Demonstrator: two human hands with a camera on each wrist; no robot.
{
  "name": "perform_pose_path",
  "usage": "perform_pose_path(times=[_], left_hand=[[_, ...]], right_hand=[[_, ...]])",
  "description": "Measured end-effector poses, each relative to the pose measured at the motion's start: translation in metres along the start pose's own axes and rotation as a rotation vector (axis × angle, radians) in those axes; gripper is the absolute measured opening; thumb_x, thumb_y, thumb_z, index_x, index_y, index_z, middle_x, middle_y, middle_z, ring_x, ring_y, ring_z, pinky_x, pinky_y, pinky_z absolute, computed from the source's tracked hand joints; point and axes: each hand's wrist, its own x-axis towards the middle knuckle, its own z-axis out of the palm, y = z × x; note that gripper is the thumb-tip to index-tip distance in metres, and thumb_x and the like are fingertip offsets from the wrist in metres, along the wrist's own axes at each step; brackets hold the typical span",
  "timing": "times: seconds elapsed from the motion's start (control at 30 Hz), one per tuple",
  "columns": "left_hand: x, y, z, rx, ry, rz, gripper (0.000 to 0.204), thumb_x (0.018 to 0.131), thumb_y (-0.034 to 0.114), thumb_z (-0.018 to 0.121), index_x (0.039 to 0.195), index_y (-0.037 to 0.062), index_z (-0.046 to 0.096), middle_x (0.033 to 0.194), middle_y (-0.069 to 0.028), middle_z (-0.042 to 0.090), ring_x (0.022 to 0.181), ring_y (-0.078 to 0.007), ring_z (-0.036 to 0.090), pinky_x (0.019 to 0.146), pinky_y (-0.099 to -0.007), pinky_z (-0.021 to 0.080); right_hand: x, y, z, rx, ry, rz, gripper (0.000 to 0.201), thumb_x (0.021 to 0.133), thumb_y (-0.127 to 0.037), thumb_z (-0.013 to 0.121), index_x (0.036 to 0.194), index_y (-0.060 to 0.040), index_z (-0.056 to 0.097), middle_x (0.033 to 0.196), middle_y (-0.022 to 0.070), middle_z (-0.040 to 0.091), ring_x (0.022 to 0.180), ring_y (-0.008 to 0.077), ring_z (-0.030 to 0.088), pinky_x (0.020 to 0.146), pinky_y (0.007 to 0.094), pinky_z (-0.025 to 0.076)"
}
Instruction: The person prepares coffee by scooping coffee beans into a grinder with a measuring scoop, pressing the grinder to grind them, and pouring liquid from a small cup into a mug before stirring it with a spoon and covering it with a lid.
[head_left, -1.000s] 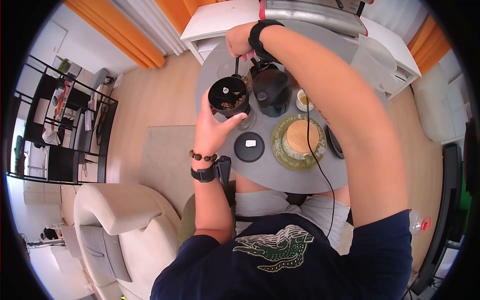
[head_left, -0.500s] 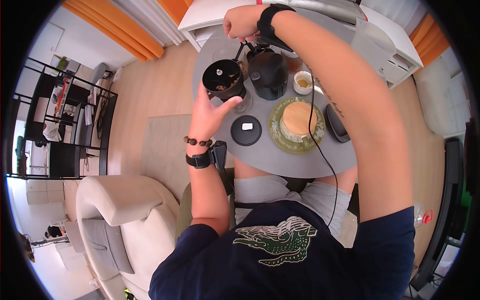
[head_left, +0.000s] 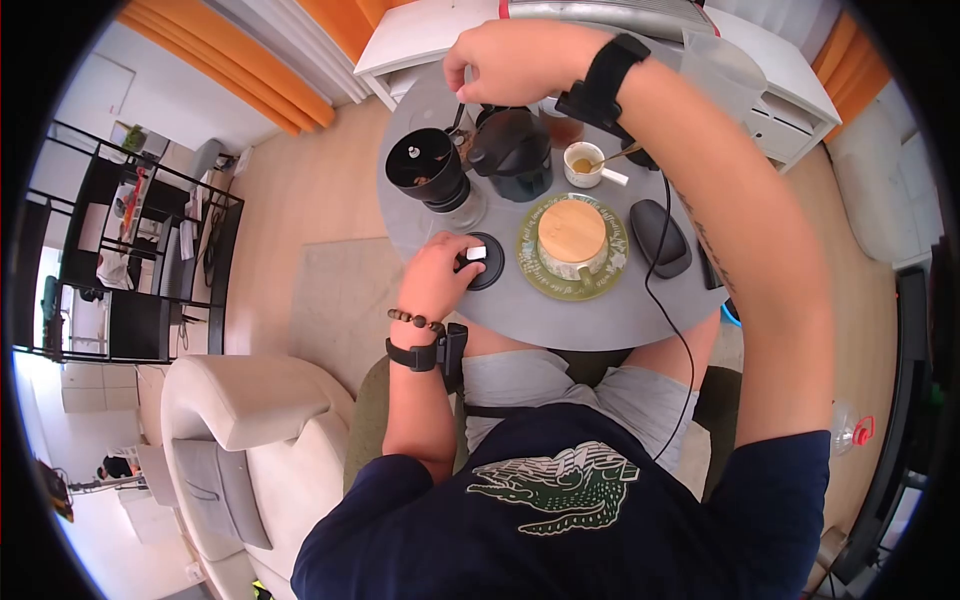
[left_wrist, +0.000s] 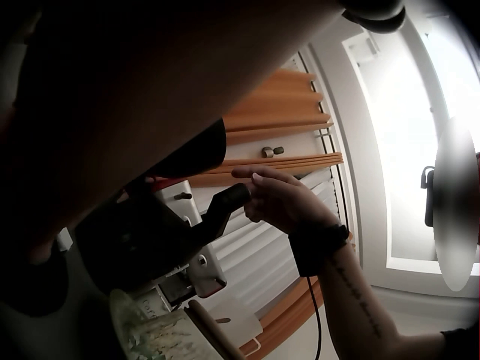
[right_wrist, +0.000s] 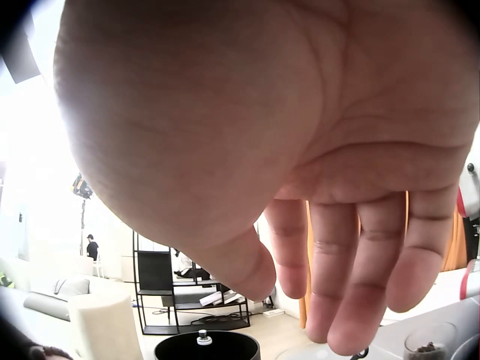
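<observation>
My left hand [head_left: 438, 277] is at the round black lid [head_left: 489, 280], thumb and fingers closed about the small white piece [head_left: 477, 254] on it. Above and left of the lid, the black grinder [head_left: 437, 187] stands upright on a clear base, its top uncovered, with brown bits inside. Over the far side of the table hangs my right hand [head_left: 505, 68], fingers loosely bent and apart in the right wrist view, holding nothing. A black crank handle [head_left: 458, 117] stands below its fingertips, between the grinder and the dark kettle [head_left: 513, 158].
Right of the kettle is a white cup [head_left: 583, 178] with a spoon. Nearer lies a green plate [head_left: 536, 270] bearing a wooden-lidded pot [head_left: 571, 232]. A dark case [head_left: 660, 240] rests beside it; a cable [head_left: 668, 310] crosses the table edge.
My left hand has let go of the grinder and come down to the lid. My right hand has let go of the crank handle, and its wrist has shifted to the right.
</observation>
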Motion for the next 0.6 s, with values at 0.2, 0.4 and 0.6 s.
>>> perform_pose_path(times=[0.2,0.4,0.6], left_hand=[[0.005,0.0,0.006,0.014,-0.011,0.017,0.032,0.09,0.009,0.09,0.12,0.0032,0.082,0.107,-0.0106,0.075,0.084,-0.0247,0.071,0.081,-0.0378,0.06],[-0.008,-0.001,-0.023,-0.084,0.033,0.071,0.031,0.095,0.009,0.089,0.124,0.0022,0.08,0.103,-0.0085,0.076,0.085,-0.0213,0.071,0.083,-0.0348,0.059],[-0.021,0.024,-0.079,-0.401,0.037,-0.014,0.028,0.102,0.006,0.085,0.129,-0.0007,0.08,0.108,-0.003,0.08,0.094,-0.01,0.072,0.088,-0.0269,0.058]], right_hand=[[-0.031,-0.005,-0.008,0.018,-0.063,0.08,0.029,0.105,-0.025,0.071,0.125,-0.0065,0.081,0.113,0.016,0.084,0.104,0.0333,0.08,0.095,0.0457,0.063],[-0.044,-0.002,0.0,0.083,-0.091,0.084,0.028,0.105,-0.023,0.07,0.124,-0.0045,0.08,0.113,0.0168,0.084,0.104,0.0339,0.08,0.094,0.0484,0.064],[-0.04,0.004,0.011,0.129,-0.03,0.001,0.027,0.106,-0.022,0.069,0.123,-0.002,0.078,0.109,0.0167,0.083,0.08,0.0339,0.081,0.073,0.0461,0.067]])
